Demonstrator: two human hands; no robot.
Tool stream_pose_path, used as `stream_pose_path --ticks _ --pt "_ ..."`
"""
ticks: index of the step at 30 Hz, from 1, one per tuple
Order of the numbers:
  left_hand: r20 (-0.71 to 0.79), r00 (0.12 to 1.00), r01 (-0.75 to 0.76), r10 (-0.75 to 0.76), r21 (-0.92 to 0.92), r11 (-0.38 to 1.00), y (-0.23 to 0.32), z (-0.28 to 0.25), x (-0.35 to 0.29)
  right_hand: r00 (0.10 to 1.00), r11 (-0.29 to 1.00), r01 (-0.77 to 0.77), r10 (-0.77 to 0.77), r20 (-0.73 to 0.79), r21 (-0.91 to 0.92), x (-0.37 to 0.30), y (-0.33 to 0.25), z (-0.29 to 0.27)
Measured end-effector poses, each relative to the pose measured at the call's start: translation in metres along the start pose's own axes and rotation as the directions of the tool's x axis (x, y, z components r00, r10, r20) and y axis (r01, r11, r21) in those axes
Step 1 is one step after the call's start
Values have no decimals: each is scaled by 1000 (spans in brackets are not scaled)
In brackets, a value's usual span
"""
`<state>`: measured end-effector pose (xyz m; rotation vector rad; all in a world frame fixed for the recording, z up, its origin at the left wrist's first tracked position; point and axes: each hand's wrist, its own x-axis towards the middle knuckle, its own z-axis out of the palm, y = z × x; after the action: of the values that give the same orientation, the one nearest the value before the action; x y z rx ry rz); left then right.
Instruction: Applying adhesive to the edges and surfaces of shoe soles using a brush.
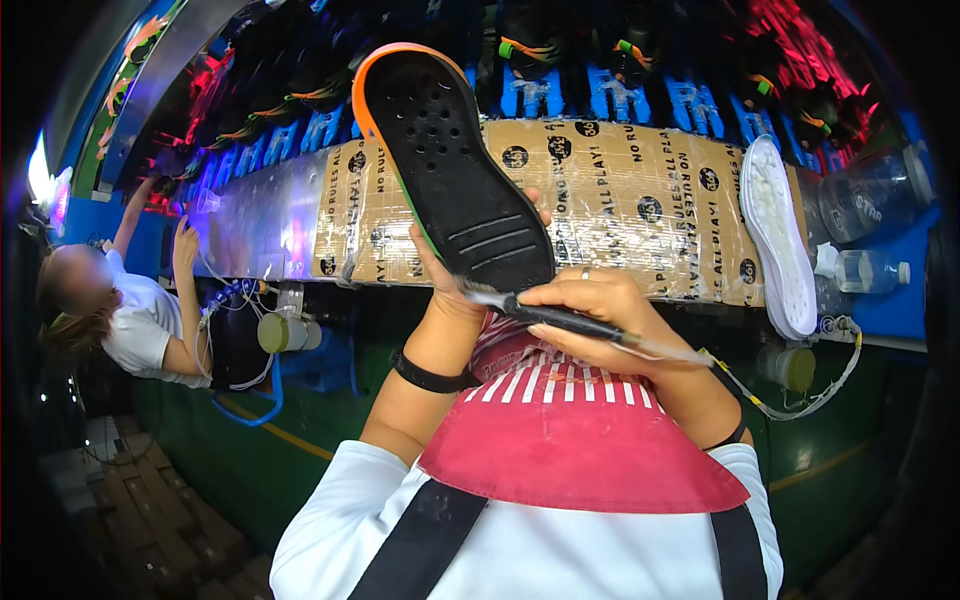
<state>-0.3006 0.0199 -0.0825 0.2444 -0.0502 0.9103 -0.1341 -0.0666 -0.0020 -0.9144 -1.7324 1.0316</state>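
A shoe sole [445, 160] with a black inner face, small holes at the toe end and an orange rim stands tilted up before me. My left hand [450, 280] is closed around its heel end, with fingertips showing beyond the right edge. Between the fingers of my right hand [600, 310] is a brush [565, 318] with a black handle. Its pale bristles lie at the heel's lower left edge, close to my left hand; whether they touch the sole I cannot tell. A clear tube runs from the handle's end towards a yellowish hose.
A cardboard-covered bench [640, 215] spans the front. On its right lies a white sole [775, 235], near clear plastic jars [872, 200]. Dark shoe uppers [530, 55] sit on blue holders [615, 100] behind. A co-worker [150, 320] reaches in from the left, by a lidded jar [285, 333].
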Motion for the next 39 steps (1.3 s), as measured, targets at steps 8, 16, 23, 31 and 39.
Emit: stream_pose_path --ticks 8,16,23,31,39 --pt "11 1000 22 -24 182 983 16 11 4 998 999 49 -50 -43 -23 -5 6 6" --pt "-136 990 70 -35 260 963 31 7 5 991 995 91 -95 -96 -51 -5 8 2" --pt "-170 977 170 -126 274 947 47 13 9 977 996 93 -89 193 -15 -8 11 2" --pt "-76 918 396 -389 204 895 54 22 14 972 983 118 -86 220 -140 -7 15 3" --pt "-413 782 616 -467 392 684 51 21 21 981 977 122 -90 174 -178 -4 13 5"
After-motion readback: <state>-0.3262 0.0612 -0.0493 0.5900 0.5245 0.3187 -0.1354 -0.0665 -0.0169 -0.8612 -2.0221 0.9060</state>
